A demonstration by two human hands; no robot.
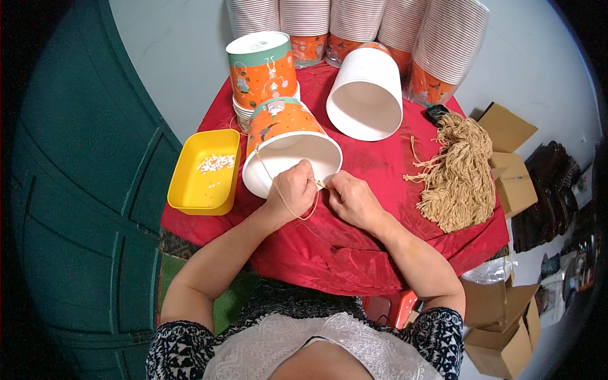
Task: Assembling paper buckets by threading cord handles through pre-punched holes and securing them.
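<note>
An orange paper bucket (283, 128) with a green band and a white inside lies tilted on its side, its mouth toward me. A thin tan cord (273, 178) runs from the left of its rim and loops below my left hand. My left hand (293, 190) is closed in a pinch on the cord in front of the bucket's mouth. Close beside it, my right hand (354, 200) also pinches the cord. A small pale piece, perhaps a bead or a knot, shows between the fingertips; I cannot tell which.
Left of the bucket stands a yellow tub (204, 183) with small white pieces. More buckets (366, 95) lie or stand behind, before tall nested stacks (358, 19). A bundle of tan cords (461, 174) lies at right on the red cloth (386, 250). Cardboard boxes (503, 329) sit beyond the table.
</note>
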